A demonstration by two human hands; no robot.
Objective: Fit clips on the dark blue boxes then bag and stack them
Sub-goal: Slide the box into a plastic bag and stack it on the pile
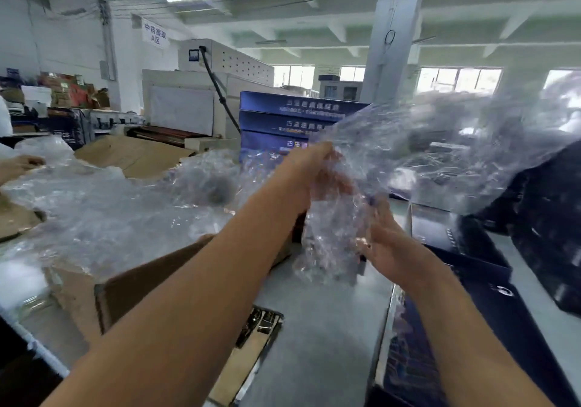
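Boxes (292, 120), dark blue with pale lettering, stand stacked three high at the far side of the counter (320, 337), and everything else I place from that stack. Just in front of it my left hand (314, 170) is raised with its grip curled tight round the gathered neck of a clear bag (440, 148), which billows up and away to the right of the stack, blurred. Lower and nearer to me, my right hand (390, 246) touches the crumpled lower end of the same bag; its fingers look only loosely bent, but through the blur I cannot tell whether that grip pinches the film or just lies against it. Right of the stack and closer to me, more dark boxes (471, 268) lie flat along the counter's edge. Left of the stack, loose plastic film (94, 218) is heaped over an open carton (132, 287). Well in front of the stack, near my left forearm, metal clips (261, 321) lie in a shallow tray (245, 372). Far to the left of the stack, another person's hand (19, 164) rests on the film.
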